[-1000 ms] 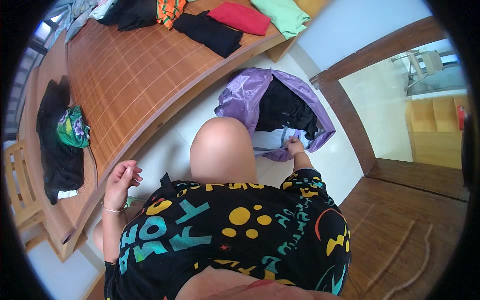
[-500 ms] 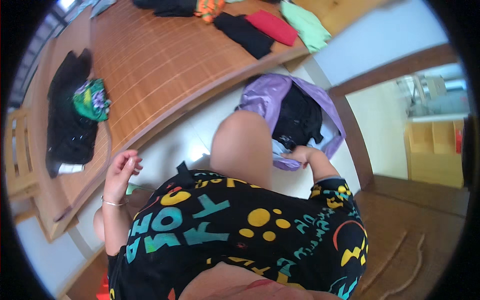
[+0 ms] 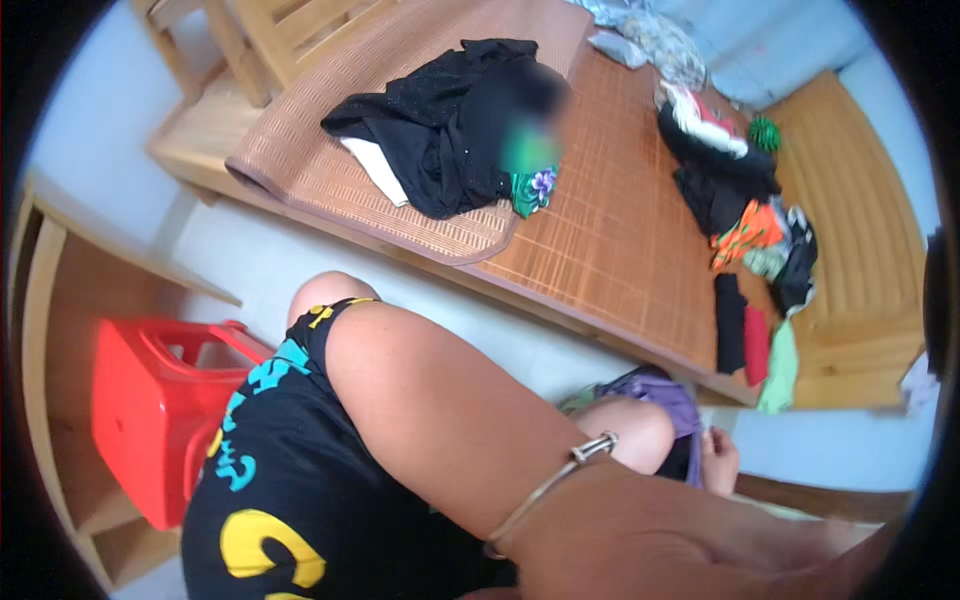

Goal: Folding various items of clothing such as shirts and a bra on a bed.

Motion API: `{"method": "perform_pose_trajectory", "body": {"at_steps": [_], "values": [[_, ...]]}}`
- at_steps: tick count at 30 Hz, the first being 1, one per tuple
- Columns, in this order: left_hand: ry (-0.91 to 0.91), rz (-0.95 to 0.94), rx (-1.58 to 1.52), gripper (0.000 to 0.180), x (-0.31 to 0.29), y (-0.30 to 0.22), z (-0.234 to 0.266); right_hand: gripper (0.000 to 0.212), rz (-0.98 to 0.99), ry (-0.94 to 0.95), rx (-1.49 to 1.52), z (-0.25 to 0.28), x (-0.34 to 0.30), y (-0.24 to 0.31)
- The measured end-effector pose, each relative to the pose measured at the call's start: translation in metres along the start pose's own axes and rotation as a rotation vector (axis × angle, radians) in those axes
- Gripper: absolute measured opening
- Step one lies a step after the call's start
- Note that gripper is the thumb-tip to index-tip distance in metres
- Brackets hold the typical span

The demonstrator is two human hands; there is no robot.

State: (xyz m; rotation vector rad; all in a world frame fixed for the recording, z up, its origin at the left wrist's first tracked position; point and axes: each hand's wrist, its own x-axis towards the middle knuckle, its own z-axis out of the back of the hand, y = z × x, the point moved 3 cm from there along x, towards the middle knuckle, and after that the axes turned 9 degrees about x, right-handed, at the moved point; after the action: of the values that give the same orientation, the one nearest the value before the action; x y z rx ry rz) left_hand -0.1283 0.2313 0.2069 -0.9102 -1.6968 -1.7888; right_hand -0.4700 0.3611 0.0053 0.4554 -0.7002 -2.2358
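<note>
I am seeing my left hand (image 3: 700, 545) looming at the near right, close to the camera; its fingers are blurring, so I cannot tell whether they are spread or pinching anything. My right hand (image 3: 720, 465) is resting just beside the purple bag (image 3: 684, 402), and I cannot tell its grip either. The bag is lying on the right by the bed (image 3: 620, 250), partly hiding behind a knee (image 3: 635, 432). Black clothes (image 3: 430, 125) are lying on the bed's left, folded clothes (image 3: 755, 345) on its right. A red stool (image 3: 150, 415) is standing at left.
</note>
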Motion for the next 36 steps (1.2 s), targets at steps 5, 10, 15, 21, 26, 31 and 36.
{"method": "perform_pose_trajectory", "body": {"at_steps": [5, 10, 15, 21, 26, 31, 36], "values": [[0.067, 0.154, -0.477, 0.057, -0.015, 0.046, -0.010, 0.034, 0.193, 0.030, 0.068, -0.010, -0.010, 0.097], [-0.053, 0.229, -1.034, 0.050, -0.043, 0.080, -0.023, 0.032, 0.438, 0.084, 0.043, -0.044, -0.009, 0.169], [-0.206, 0.222, -1.632, 0.042, -0.073, 0.103, -0.016, 0.036, 0.646, 0.273, 0.121, -0.087, -0.007, 0.259], [-0.304, 0.027, -2.295, 0.034, -0.107, 0.118, -0.014, 0.038, 0.682, 0.456, 0.097, -0.135, 0.004, 0.307], [-0.180, -0.063, -2.757, 0.027, -0.119, 0.135, -0.051, 0.040, 0.454, 0.692, 0.399, -0.208, 0.037, 0.312], [-0.096, 0.340, -2.317, 0.011, -0.132, 0.152, -0.077, 0.041, 0.384, 0.509, 0.337, -0.263, 0.089, 0.328], [-0.016, 0.431, -1.661, 0.003, -0.142, 0.140, -0.069, 0.064, 0.448, 0.332, 0.008, -0.303, 0.102, 0.363]]}}
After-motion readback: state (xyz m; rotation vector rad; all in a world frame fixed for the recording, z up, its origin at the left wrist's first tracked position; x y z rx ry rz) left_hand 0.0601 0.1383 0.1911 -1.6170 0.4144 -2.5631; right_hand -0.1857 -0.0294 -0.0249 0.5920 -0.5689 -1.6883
